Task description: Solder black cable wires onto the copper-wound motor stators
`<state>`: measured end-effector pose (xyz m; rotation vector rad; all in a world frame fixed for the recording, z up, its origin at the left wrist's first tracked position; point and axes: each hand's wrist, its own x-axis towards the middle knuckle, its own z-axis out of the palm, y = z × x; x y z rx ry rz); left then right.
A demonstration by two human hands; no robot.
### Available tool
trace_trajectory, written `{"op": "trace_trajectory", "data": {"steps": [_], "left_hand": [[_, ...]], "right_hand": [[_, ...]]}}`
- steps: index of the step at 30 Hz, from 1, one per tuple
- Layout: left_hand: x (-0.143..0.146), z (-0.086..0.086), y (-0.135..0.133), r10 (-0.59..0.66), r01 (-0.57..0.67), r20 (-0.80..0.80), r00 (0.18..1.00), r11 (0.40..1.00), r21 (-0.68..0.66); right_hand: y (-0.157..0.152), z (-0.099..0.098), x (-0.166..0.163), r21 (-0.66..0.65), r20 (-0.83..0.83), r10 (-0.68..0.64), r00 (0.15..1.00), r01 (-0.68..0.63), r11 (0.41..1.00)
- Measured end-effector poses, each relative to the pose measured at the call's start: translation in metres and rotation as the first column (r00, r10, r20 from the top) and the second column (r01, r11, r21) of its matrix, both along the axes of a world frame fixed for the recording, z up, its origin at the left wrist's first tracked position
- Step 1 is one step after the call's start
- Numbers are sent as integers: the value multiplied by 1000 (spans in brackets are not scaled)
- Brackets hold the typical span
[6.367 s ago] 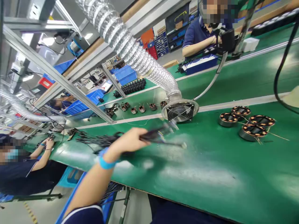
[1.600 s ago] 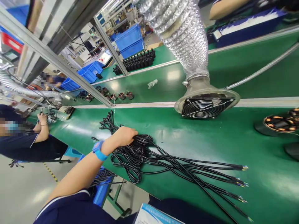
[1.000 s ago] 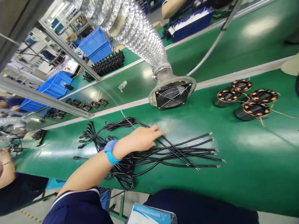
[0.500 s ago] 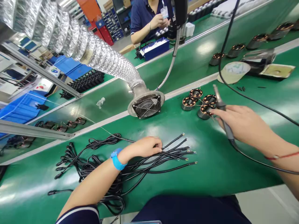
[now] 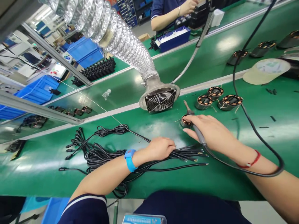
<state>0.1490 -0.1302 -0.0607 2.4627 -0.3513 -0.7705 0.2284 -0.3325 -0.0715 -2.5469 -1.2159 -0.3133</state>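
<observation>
Green bench [image 5: 46,174]; left hand [image 5: 161,148] pinches black, copper-tipped cables [image 5: 98,154]; right hand [image 5: 210,132] grips soldering iron [image 5: 188,110].

The person's left hand [image 5: 161,148] lies palm down with knuckles up, its fingers curled under and closed. The bare left forearm [image 5: 105,179] runs back toward the lower left, and a blue rubbery wristband [image 5: 129,156] circles the wrist. The right hand [image 5: 210,132] sits just beside the left, to its right and slightly farther out. Its fingers are gathered in a pen-like grip, with one finger stretched forward. The bare right forearm [image 5: 275,183] comes in from the lower right, with a thin red string bracelet [image 5: 251,162] at the wrist.
</observation>
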Motion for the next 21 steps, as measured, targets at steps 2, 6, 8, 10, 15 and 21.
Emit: {"op": "trace_trajectory", "data": {"steps": [2, 6, 8, 10, 15, 21], "left_hand": [[-9, 2, -4, -106, 105, -34, 994, 994, -9], [-14, 8, 2, -97, 74, -132, 987, 984, -164], [-7, 12, 11, 143, -184, -168, 975, 946, -266], [5, 16, 20, 480, -545, -260, 838, 768, -336], [36, 27, 27, 663, -805, -457, 593, 484, -343], [37, 21, 15, 524, -552, -179, 833, 761, -341]], "right_hand": [[7, 2, -13, 42, 8, -7, 1000, 7, 999], [9, 8, -39, 137, -10, 12, 1000, -10, 990], [5, 10, -44, 200, -58, 17, 998, -5, 980], [0, 9, -45, 237, -108, -39, 993, 64, 969], [4, -4, -46, 149, -237, -202, 950, 241, 959], [20, -13, -52, 225, -251, 7, 968, 51, 973]]}}
